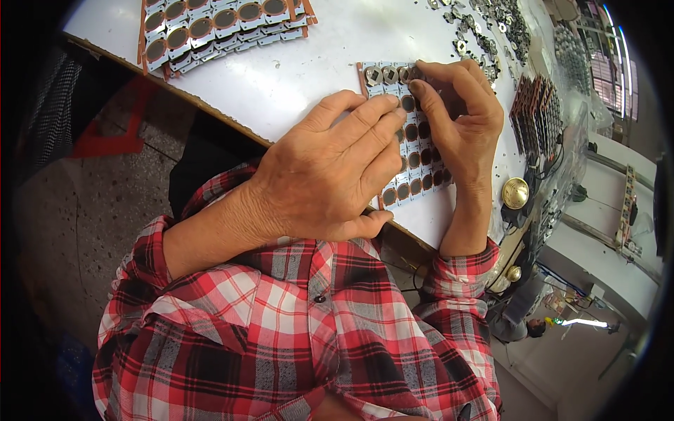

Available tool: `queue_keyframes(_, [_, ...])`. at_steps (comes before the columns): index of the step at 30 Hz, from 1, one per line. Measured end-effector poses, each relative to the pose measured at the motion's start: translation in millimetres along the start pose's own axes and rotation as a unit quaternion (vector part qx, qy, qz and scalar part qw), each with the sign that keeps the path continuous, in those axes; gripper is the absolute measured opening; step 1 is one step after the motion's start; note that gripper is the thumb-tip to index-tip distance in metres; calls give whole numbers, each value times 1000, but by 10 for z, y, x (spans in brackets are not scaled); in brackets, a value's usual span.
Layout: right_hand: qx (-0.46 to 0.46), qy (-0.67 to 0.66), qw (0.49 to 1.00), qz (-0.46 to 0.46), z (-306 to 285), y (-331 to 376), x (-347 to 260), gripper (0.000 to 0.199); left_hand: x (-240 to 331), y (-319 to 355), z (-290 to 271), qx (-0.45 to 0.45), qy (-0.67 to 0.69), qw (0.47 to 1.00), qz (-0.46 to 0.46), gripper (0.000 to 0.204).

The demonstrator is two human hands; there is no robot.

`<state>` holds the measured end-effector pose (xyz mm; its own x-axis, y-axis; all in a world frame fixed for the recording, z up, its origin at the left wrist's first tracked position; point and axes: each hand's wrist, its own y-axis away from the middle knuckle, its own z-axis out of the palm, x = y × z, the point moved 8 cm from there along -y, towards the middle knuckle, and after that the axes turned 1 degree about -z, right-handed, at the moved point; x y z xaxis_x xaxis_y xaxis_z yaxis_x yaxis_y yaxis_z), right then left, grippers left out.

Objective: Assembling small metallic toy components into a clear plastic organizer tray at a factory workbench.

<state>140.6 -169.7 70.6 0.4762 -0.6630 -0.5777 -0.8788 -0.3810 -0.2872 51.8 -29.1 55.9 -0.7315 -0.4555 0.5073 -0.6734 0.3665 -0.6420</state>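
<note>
Your left hand (330, 172) lies flat across the near-left half of the pale grey plastic tray with rows of round brown pockets (414, 151), fingers (372, 116) together and straight, pressing down on it rather than gripping.

Your right hand (460, 116) is curled over the tray's far right corner. Its fingertips (419, 88) are pinched close at the far row, where a few small silver metal inserts (390, 75) already sit in pockets. I can't tell if a part is clamped between thumb and forefinger; the fingers hide the spot.

The tray sits on the white bench (295, 77), near its front edge and angled to it, directly under both hands.

Handling, my read:
- Tray looks thin, light and flexible. It'll slide and bow if lifted by one corner. Keep a flat palm on it, or take it by two opposite edges.
- Inserts look tiny, hard and slick. Pick them by the rim with fingertips only, one at a time.
- Most pockets nearer you look unfilled.

Around it: a fanned stack of similar orange-edged trays (217, 28) at the far left of the bench, well apart from your hands. A loose scatter of the same silver parts (491, 28) lies far right, near your right hand. Upright filled trays (537, 105) stand just beyond the right wrist. A brass-coloured round knob (515, 192) sits off the bench's right edge.
</note>
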Motion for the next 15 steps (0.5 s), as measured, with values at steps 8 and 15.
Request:
queue_keyframes(8, [2, -39, 998, 54, -40, 11, 98, 22, 26, -44, 7, -26, 18, 999, 20, 63])
queue_keyframes(15, [15, -19, 999, -42, -93, -30, 7, 22, 40, -68, 9, -55, -42, 997, 20, 64])
